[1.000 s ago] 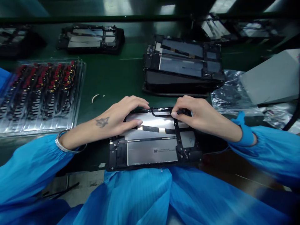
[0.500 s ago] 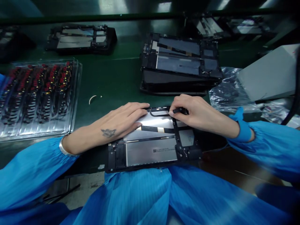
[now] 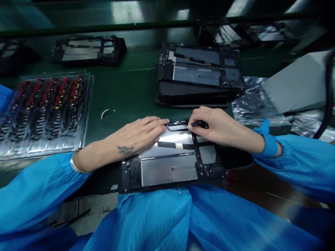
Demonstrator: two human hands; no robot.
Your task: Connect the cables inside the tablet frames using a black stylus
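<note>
An opened tablet (image 3: 170, 170) with silver battery plates and a black frame lies in front of me at the table's near edge. My left hand (image 3: 142, 136) rests flat over its upper left part, with the fingers stretched toward the top edge. A thin black cable (image 3: 172, 128) curves just beside those fingertips. At the top edge, to the right of the cable, my right hand (image 3: 206, 123) is closed in a pinch on a small black tool (image 3: 200, 124). The fingers hide the tool's tip, and I cannot make out its kind.
A stack of opened tablets (image 3: 199, 76) stands behind the work. On the left is a clear plastic tray (image 3: 90, 101) of small circuit boards. Another opened tablet (image 3: 83, 52) lies at the back left. Plastic bags (image 3: 252, 99) and a grey-white box (image 3: 295, 82) are on the right.
The view has shifted slightly. My left fingertips lie a little closer to the curved cable, and my right hand keeps its pinch at almost the same spot on the tablet's edge.
</note>
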